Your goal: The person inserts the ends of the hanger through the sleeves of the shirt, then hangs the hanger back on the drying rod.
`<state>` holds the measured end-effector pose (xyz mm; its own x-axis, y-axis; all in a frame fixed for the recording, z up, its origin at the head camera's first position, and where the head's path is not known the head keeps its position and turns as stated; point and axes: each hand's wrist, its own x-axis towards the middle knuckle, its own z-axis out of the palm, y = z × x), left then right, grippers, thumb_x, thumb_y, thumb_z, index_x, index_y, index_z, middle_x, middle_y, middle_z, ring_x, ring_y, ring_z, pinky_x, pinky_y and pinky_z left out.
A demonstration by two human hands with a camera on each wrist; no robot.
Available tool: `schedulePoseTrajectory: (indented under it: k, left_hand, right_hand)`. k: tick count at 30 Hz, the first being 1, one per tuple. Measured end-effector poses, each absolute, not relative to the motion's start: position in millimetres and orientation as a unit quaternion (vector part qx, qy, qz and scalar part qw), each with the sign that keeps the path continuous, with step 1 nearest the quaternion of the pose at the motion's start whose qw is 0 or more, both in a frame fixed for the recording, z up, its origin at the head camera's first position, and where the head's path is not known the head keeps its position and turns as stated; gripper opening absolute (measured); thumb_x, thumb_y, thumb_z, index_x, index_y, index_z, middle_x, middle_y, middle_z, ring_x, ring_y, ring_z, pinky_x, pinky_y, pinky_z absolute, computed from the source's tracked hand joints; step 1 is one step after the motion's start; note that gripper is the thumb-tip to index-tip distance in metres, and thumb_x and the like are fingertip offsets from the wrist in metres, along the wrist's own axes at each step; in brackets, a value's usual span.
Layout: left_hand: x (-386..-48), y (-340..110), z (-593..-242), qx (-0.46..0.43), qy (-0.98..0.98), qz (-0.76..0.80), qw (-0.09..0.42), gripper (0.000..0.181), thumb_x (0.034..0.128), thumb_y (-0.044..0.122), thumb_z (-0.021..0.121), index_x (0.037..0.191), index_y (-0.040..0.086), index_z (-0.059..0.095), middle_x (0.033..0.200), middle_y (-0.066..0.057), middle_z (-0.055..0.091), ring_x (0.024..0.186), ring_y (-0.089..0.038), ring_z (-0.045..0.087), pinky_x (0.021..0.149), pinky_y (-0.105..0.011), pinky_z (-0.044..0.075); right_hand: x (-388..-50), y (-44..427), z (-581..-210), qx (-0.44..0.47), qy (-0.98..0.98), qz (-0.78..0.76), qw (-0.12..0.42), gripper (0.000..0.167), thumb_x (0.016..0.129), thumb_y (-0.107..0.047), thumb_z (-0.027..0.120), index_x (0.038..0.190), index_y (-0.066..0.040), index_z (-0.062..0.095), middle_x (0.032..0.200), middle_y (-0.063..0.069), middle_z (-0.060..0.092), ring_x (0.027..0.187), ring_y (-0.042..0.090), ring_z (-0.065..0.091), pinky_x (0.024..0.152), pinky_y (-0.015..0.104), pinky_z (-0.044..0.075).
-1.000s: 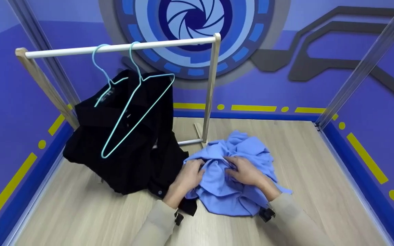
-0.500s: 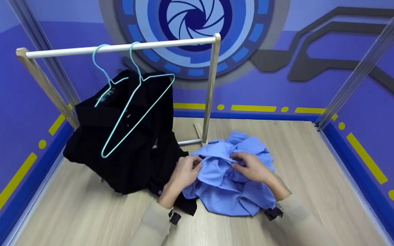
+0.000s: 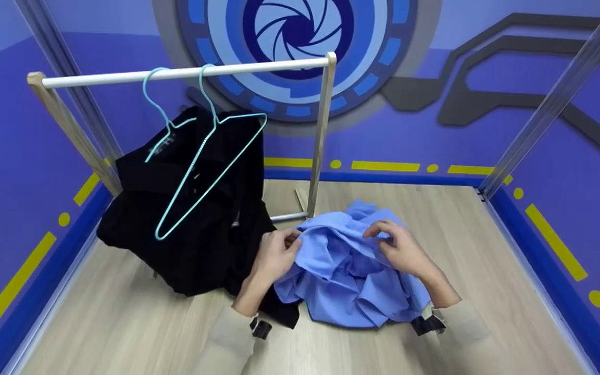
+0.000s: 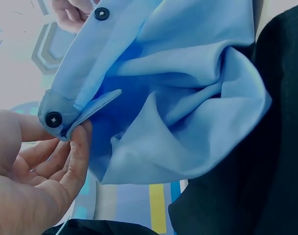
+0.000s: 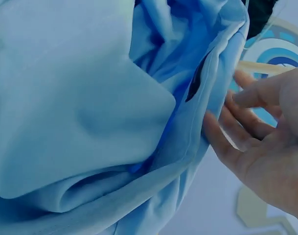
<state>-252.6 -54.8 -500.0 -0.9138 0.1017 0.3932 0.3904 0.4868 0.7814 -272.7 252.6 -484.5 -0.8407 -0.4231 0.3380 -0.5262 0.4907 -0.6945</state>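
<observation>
Left hand: at 9 o'clock on the blue button-up shirt, seen from the person's side, the left hand (image 3: 274,255) pinched one end of its edge between thumb and fingers, right by a black button (image 4: 53,119).
Right hand: at about 2 o'clock on the shirt, the right hand (image 3: 403,250) had its fingers spread apart and gently bent, with fingertips at the cloth's edge but no grip on it.
Blue shirt: the blue button-up shirt (image 3: 349,271) lay crumpled between both hands on the worktop (image 3: 451,229); a second black button (image 4: 102,13) sat further along the same edge.
Sleeves: beige cuffs reached in from 7 and 5 o'clock, a black wrist mount (image 3: 261,329) beside the left one.
Black shirt: the black shirt (image 3: 190,265) hung bunched at 10 o'clock, its lower end on the worktop near the left wrist.
Hangers: the left hanger (image 3: 168,124) ran partly inside the black shirt; the right hanger (image 3: 216,123) hung in front of it.
Rack: both hooked over the white rail (image 3: 258,67), whose nearer wooden upright (image 3: 321,130) stood at 11 o'clock from the blue shirt.
</observation>
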Motion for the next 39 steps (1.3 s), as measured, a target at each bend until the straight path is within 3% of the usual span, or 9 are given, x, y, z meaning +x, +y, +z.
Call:
schedulePoseTrajectory:
  k: [6, 11, 17, 22, 26, 32, 39]
  left_hand:
    - [-251, -60, -496, -0.144, -0.837, -0.499, 0.173, 0.009, 0.0912, 0.000, 0.071, 0.096, -0.001, 0.077, 0.081, -0.005, 0.073, 0.072, -0.017, 0.069, 0.068, -0.031, 0.057]
    - [-250, -63, -491, -0.140, -0.822, -0.520, 0.184, 0.009, 0.0914, -0.001, 0.071, 0.098, -0.002, 0.077, 0.083, -0.006, 0.073, 0.073, -0.018, 0.068, 0.069, -0.030, 0.057]
    - [-251, -67, -487, -0.133, -0.813, -0.528, 0.207, 0.009, 0.0913, 0.000, 0.072, 0.098, 0.000, 0.078, 0.082, -0.006, 0.073, 0.073, -0.018, 0.069, 0.068, -0.031, 0.057]
    - [-251, -69, -486, -0.130, -0.813, -0.524, 0.217, 0.009, 0.0915, 0.001, 0.072, 0.099, 0.000, 0.078, 0.083, -0.005, 0.074, 0.072, -0.018, 0.069, 0.068, -0.031, 0.056]
    - [-251, -70, -486, -0.127, -0.813, -0.526, 0.216, 0.009, 0.0915, 0.001, 0.072, 0.098, 0.000, 0.078, 0.083, -0.005, 0.074, 0.072, -0.019, 0.069, 0.068, -0.032, 0.056]
    - [-251, -70, -486, -0.126, -0.813, -0.528, 0.209, 0.009, 0.0919, 0.001, 0.071, 0.099, 0.000, 0.077, 0.083, -0.006, 0.074, 0.074, -0.019, 0.069, 0.069, -0.033, 0.056]
    - [-252, -72, -486, -0.118, -0.813, -0.530, 0.208, 0.010, 0.0924, 0.001, 0.071, 0.100, 0.000, 0.077, 0.084, -0.006, 0.073, 0.075, -0.019, 0.069, 0.070, -0.034, 0.057]
  right_hand:
    - [-267, 256, -480, 0.300, -0.856, 0.419, 0.043, 0.024, 0.093, 0.013, 0.063, 0.099, -0.007, 0.074, 0.097, 0.007, 0.067, 0.083, 0.024, 0.057, 0.068, 0.027, 0.045]
    - [-264, 264, -479, 0.357, -0.850, 0.387, -0.019, 0.015, 0.098, 0.001, 0.067, 0.107, -0.008, 0.074, 0.099, 0.006, 0.070, 0.085, 0.020, 0.061, 0.071, 0.030, 0.051]
    - [-261, 276, -473, 0.386, -0.857, 0.334, -0.069, 0.051, 0.087, 0.020, 0.059, 0.129, -0.008, 0.066, 0.126, 0.005, 0.064, 0.116, 0.028, 0.059, 0.093, 0.050, 0.050]
    - [-258, 283, -472, 0.413, -0.855, 0.294, -0.104, 0.079, 0.075, 0.027, 0.056, 0.146, -0.009, 0.054, 0.148, 0.007, 0.052, 0.138, 0.034, 0.044, 0.110, 0.047, 0.040]
    - [-258, 284, -477, 0.417, -0.856, 0.286, -0.106, 0.082, 0.076, 0.025, 0.062, 0.150, -0.009, 0.050, 0.151, 0.008, 0.050, 0.140, 0.035, 0.043, 0.112, 0.045, 0.038]
    - [-263, 284, -480, 0.397, -0.851, 0.320, -0.127, 0.077, 0.079, 0.022, 0.070, 0.149, -0.006, 0.051, 0.147, 0.010, 0.053, 0.131, 0.034, 0.052, 0.104, 0.055, 0.045]
    - [-264, 289, -482, 0.380, -0.862, 0.300, -0.150, 0.074, 0.080, 0.023, 0.062, 0.147, -0.008, 0.055, 0.149, 0.011, 0.053, 0.135, 0.033, 0.048, 0.106, 0.053, 0.044]
